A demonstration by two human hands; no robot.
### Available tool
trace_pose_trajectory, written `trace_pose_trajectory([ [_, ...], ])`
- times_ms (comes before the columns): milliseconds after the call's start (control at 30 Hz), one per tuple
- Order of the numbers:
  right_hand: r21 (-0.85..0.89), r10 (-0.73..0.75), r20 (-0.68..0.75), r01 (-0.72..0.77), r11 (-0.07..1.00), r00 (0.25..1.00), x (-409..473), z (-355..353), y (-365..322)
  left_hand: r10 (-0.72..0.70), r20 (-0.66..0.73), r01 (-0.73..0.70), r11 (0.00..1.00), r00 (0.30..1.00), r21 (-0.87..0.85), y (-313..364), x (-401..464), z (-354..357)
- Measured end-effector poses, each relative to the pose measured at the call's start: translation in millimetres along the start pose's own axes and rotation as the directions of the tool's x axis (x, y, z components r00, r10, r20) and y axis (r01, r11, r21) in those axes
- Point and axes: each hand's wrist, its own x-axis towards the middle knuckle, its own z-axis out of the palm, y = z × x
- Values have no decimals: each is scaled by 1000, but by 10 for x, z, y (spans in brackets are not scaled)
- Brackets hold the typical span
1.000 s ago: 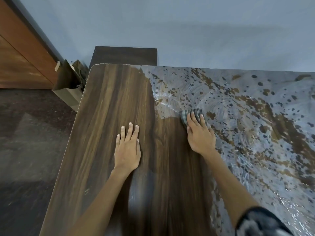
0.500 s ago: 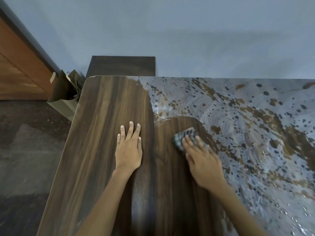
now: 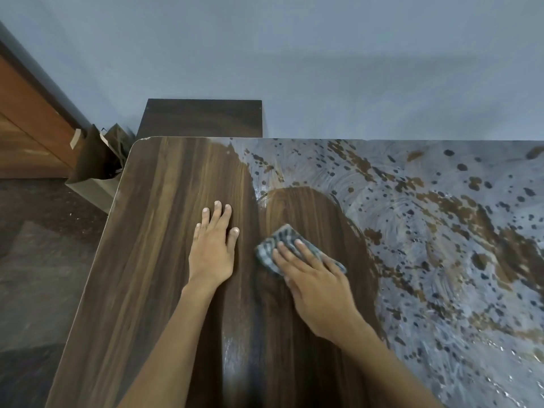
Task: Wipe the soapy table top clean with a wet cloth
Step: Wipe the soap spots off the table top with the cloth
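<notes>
A dark wood-grain table top (image 3: 164,231) fills the view. Its left part and a curved strip in the middle are wiped bare. Grey soapy film (image 3: 441,231) with brown speckled gaps covers the right half. My right hand (image 3: 312,284) presses flat on a folded grey patterned cloth (image 3: 276,242) in the wiped strip, fingers straight over it. My left hand (image 3: 213,248) rests flat on the bare wood just left of the cloth, fingers spread forward.
A dark low cabinet (image 3: 203,117) stands behind the table's far left corner against the blue-grey wall. Brown paper bags (image 3: 97,166) sit on the floor left of the table. A wooden door (image 3: 26,128) is at far left.
My right hand has pulled the cloth back toward me and to the left, leaving a wider bare strip in the soap. The left hand has stayed in place.
</notes>
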Motion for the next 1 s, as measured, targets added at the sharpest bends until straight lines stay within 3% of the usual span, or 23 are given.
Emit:
trace_pose_trajectory([
  [133, 5, 262, 7, -262, 965, 965, 284, -125, 399, -9, 0, 9, 1000, 1000, 7, 6, 73, 12],
  [233, 60, 372, -36, -370, 927, 927, 874, -209, 437, -23, 15, 23, 1000, 1000, 5, 10, 127, 11],
  [333, 106, 310, -44, -304, 947, 950, 1301, -185, 243, -23, 41, 23, 1000, 999, -8, 18, 191, -16],
  [433, 96, 95, -33, -91, 991, 995, 1219, -127, 53, -8, 51, 7, 1000, 999, 14, 13, 254, -38],
  [533, 31, -100, -10, 101, 994, 995, 768, -91, 70, 7, 36, -8, 999, 999, 43, -7, 314, -33],
  [667, -32, 56, 0, -56, 998, 998, 557, -174, 358, 20, 19, -22, 995, 1000, 93, -43, 377, -8],
  [833, 32, 330, -43, -329, 944, 943, 1461, -275, 499, 26, 9, -27, 990, 1000, 136, -37, 425, 21],
  [900, 70, 320, -46, -316, 946, 946, 1758, -248, 332, 22, 10, -24, 991, 1000, 132, -29, 460, 18],
  [1000, 93, 135, -43, -130, 987, 990, 1695, -162, 24, 22, -4, -21, 990, 1000, 140, -30, 539, 13],
])
